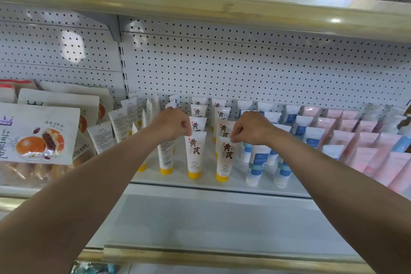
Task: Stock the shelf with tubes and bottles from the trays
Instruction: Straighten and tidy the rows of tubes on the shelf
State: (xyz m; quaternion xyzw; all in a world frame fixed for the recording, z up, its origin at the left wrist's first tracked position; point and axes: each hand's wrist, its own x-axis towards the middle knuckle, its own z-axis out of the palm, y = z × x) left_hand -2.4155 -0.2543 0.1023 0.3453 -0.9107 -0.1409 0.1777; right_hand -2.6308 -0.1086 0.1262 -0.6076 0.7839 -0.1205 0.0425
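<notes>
While each hand pinches a tube's crimped top, left hand (175, 123) and right hand (249, 128) should square both. Keep the left tube (194, 153) and right tube (226, 158) upright on caps, labels out, at the shelf (200, 187) front edge.

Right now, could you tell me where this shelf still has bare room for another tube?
A bare strip runs along the shelf lip in front of the yellow-capped tubes and blue-and-white tubes. Behind that, rows stand packed back to the pegboard; pink tubes crowd the right, snack bags the left.
</notes>
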